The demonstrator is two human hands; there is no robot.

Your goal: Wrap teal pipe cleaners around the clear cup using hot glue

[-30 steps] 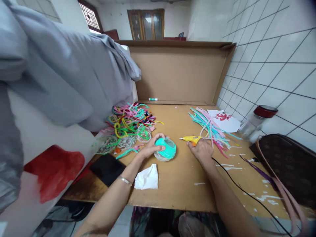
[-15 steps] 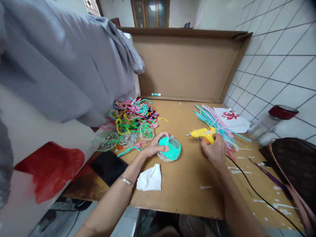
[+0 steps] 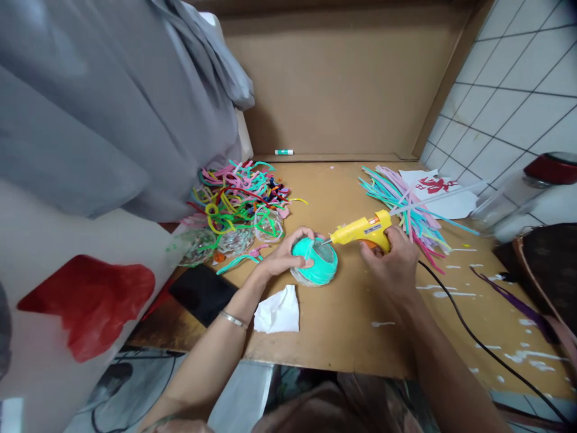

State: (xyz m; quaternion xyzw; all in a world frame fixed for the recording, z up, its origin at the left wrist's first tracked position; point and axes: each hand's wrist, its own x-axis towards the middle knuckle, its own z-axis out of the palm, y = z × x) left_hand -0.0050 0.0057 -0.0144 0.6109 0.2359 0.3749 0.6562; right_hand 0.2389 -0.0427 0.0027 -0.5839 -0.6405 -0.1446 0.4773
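My left hand (image 3: 291, 252) grips the near-left side of a round bowl-like piece (image 3: 322, 267), turquoise around its upper part and clear or whitish below. Its thumb presses on the turquoise surface, and the fingers wrap behind the rim. In my right hand (image 3: 394, 258) is a yellow hot glue gun (image 3: 363, 231), with a clear glue stick (image 3: 444, 197) poking out of its back. The gun's metal nozzle points left and meets the rim of the bowl-like piece; whether it touches I cannot tell. A crumpled white tissue (image 3: 278, 310) lies just below my left hand.
Tangled coloured pipe cleaners (image 3: 243, 198) are heaped at the left back; more lie in a bundle (image 3: 401, 198) at the right back. A black cord (image 3: 469, 322) runs right from the gun. At right stand a red-lidded bottle (image 3: 509, 192) and a brown bag (image 3: 550, 270).
My right hand has brought the glue gun left and up, so its nozzle is now at the rim of the turquoise piece. The view has tilted down. My left hand keeps its grip.
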